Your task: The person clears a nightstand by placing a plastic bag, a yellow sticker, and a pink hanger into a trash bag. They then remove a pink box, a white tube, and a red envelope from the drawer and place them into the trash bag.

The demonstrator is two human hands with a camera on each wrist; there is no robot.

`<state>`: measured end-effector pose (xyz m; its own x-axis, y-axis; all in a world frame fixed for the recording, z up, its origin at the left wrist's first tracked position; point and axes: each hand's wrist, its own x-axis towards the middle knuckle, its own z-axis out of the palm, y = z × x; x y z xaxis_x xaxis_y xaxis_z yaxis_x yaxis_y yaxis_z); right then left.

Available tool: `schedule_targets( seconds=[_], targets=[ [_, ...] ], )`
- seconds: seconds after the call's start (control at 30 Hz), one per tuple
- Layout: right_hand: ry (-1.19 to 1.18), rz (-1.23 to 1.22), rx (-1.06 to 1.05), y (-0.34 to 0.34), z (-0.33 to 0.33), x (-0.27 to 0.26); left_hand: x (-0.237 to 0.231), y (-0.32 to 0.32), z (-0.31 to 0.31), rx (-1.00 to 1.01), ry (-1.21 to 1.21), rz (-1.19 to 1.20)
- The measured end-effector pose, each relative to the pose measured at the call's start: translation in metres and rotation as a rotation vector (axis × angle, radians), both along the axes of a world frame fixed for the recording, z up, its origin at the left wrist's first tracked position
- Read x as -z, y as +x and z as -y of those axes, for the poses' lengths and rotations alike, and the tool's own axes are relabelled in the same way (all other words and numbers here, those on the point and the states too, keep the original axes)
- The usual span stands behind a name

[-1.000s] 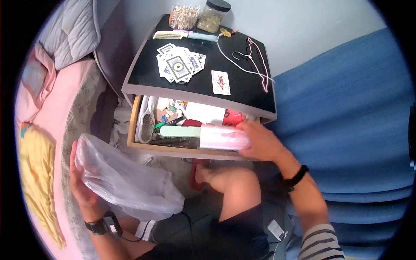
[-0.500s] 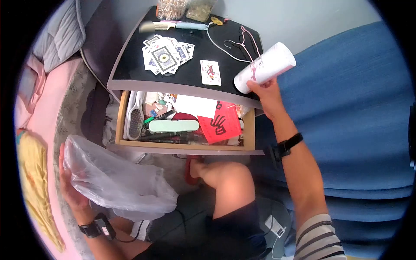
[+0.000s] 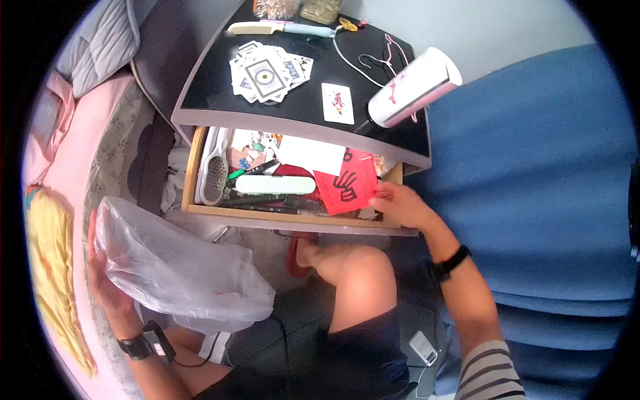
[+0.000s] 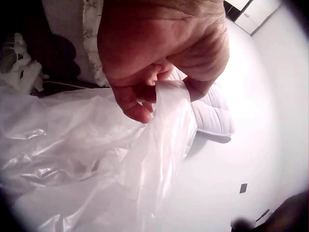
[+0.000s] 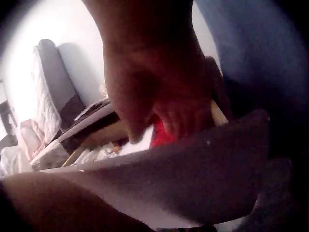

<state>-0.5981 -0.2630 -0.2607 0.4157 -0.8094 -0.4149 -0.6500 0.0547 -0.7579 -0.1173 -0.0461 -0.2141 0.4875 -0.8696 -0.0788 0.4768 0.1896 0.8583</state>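
A clear plastic bag (image 3: pixel 187 267) hangs from my left hand (image 3: pixel 110 280); the left wrist view shows fingers and thumb of that hand (image 4: pixel 164 53) gripping a gathered part of the bag (image 4: pixel 169 121). At the open drawer's (image 3: pixel 300 217) right side, my right hand (image 3: pixel 407 207) pinches the right edge of a red paper (image 3: pixel 337 190) with black markings. In the right wrist view the hand (image 5: pixel 159 92) reaches down over the drawer front (image 5: pixel 183 179), its fingertips partly hidden, with red paper (image 5: pixel 158 137) showing beside the fingers.
A white roll (image 3: pixel 410 90) stands tilted in view on the black top's right side, near a pink hanger (image 3: pixel 393 50). Playing cards (image 3: pixel 263 77), a single card (image 3: pixel 338 105) and a comb (image 3: pixel 253 29) lie there. The drawer holds a pale green case (image 3: pixel 275 185) and a brush (image 3: pixel 215 177).
My right hand took the white roll out of the drawer, set it on the black top and let go, then moved down to the red paper. My left hand keeps holding the bag.
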Motion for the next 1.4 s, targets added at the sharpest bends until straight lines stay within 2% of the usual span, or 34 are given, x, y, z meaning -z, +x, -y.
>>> schedule_targets(
  seconds=[0.1, 0.2, 0.3, 0.33, 0.43, 0.47, 0.53, 0.63, 0.73, 0.83, 0.93, 1.0, 1.03, 1.1, 1.13, 1.23, 1.27, 1.4],
  targets=[
    [-0.075, -0.443, 0.001, 0.018, 0.009, 0.000, 0.002, 0.001, 0.000, 0.021, -0.012, -0.018],
    [-0.118, -0.675, -0.096, 0.038, 0.012, -0.005, -0.001, 0.000, -0.002, 0.003, -0.006, -0.048],
    [-0.162, -0.820, -0.089, 0.049, 0.007, -0.004, -0.003, 0.000, -0.007, -0.015, 0.004, -0.022],
    [-0.079, -0.745, -0.007, 0.048, 0.009, -0.010, -0.003, 0.001, -0.007, -0.006, 0.009, -0.001],
    [-0.028, -0.638, 0.008, 0.035, 0.019, 0.019, 0.005, 0.015, -0.011, 0.051, 0.010, 0.024],
    [0.053, -0.464, 0.160, 0.038, 0.016, 0.014, 0.001, 0.006, -0.007, 0.003, -0.055, -0.049],
    [0.212, -0.113, 0.438, 0.044, 0.009, 0.002, -0.002, 0.008, -0.011, 0.013, -0.039, -0.023],
    [0.213, 0.224, 0.684, 0.054, -0.008, -0.029, -0.006, 0.007, -0.013, -0.023, -0.042, -0.045],
    [0.266, 0.419, 0.781, 0.026, -0.016, -0.038, -0.008, 0.012, -0.018, -0.024, -0.052, -0.051],
    [0.396, 0.484, 0.701, 0.017, -0.047, -0.088, -0.007, 0.022, -0.030, -0.008, -0.034, -0.013],
    [0.279, 0.378, 0.643, 0.007, -0.075, -0.120, -0.021, 0.016, -0.032, 0.003, -0.061, 0.005],
    [0.171, 0.283, 0.480, 0.001, -0.094, -0.137, -0.028, 0.009, -0.035, -0.012, -0.085, 0.018],
    [0.124, 0.242, 0.397, 0.001, -0.100, -0.144, -0.030, 0.013, -0.041, 0.067, -0.077, 0.039],
    [0.081, 0.127, 0.278, 0.005, -0.111, -0.163, -0.036, 0.007, -0.048, 0.085, -0.069, 0.071],
    [0.062, 0.074, 0.213, 0.014, -0.116, -0.168, -0.035, 0.006, -0.051, 0.111, -0.067, 0.063],
    [0.101, 0.147, -0.003, 0.057, -0.123, -0.176, -0.039, -0.003, -0.058, 0.168, -0.092, -0.037],
    [0.172, 0.122, -0.018, 0.076, -0.130, -0.179, -0.041, -0.004, -0.061, 0.201, -0.091, -0.076],
    [-0.256, -0.172, -0.655, 0.154, -0.145, -0.147, -0.043, -0.007, -0.067, 0.262, -0.157, -0.227]
  ],
)
